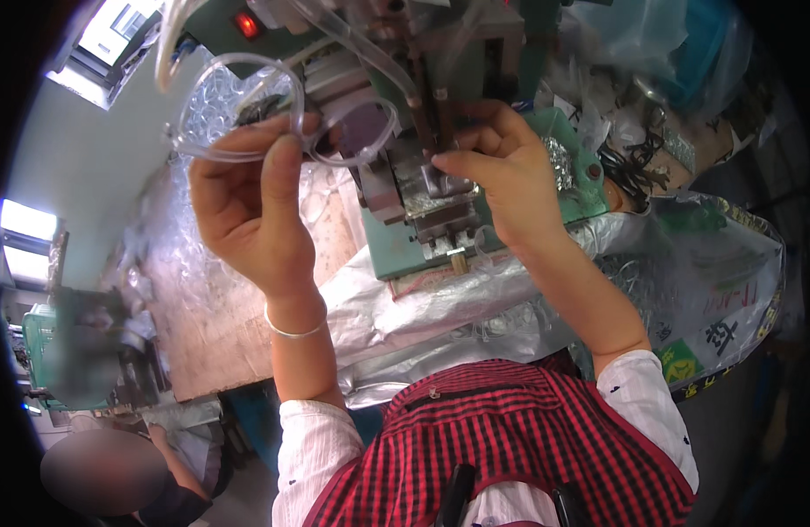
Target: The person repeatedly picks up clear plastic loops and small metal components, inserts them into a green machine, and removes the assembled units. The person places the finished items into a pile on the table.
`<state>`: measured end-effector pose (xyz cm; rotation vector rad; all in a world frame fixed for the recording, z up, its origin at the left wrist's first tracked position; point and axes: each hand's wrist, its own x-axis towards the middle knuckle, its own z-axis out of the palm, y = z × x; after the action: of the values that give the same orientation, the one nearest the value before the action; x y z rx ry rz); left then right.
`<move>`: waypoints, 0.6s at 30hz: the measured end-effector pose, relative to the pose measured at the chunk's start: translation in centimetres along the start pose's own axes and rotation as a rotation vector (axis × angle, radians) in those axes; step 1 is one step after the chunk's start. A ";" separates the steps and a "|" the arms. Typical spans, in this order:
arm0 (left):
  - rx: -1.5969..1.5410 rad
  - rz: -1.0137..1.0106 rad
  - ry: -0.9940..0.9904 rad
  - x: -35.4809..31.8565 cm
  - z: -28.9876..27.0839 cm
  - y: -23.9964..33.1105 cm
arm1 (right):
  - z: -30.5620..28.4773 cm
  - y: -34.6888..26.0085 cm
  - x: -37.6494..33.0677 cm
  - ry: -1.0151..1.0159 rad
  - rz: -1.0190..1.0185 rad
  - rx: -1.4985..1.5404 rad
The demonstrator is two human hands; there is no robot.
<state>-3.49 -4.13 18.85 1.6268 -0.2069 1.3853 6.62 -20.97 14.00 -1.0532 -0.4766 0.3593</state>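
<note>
My left hand (256,198) is closed in a pinch on a clear plastic eyeglass frame (301,97), thumb and fingers near its bridge. The frame's two rims spread to either side of the fingertips, and its right rim reaches toward the machine. Beneath the vertical tool head (429,97) of a green bench machine, my right hand (510,162) has its thumb and fingers drawn together. What they pinch, if anything, is too small to make out. Just below those fingertips sits the machine's metal fixture (440,202).
Clear tubes (352,44) run down to the machine, and a red switch (246,25) glows on it. Many clear frames lie heaped at left (216,97). Silvery sheeting (396,307) covers the table's near edge. A printed sack (712,290) stands at right; another person (172,474) sits at lower left.
</note>
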 end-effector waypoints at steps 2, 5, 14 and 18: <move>-0.019 0.000 -0.032 -0.4 0.2 0.4 | 0.2 -1.2 -1.2 0.039 0.033 -0.007; -0.035 0.014 -0.225 -2.0 -0.6 1.3 | -0.9 -2.5 -2.9 -0.038 -0.016 -0.291; 0.317 0.580 -0.615 -6.9 3.4 -0.8 | -15.6 1.4 -2.1 0.351 -0.295 -0.922; 0.302 0.543 -0.562 -8.1 3.4 -1.4 | -14.3 1.4 -5.1 0.124 -0.194 -1.266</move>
<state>-3.03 -9.38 11.68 2.3090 -0.8550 1.3516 9.93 -33.43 5.91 -2.2093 -0.7008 -0.2541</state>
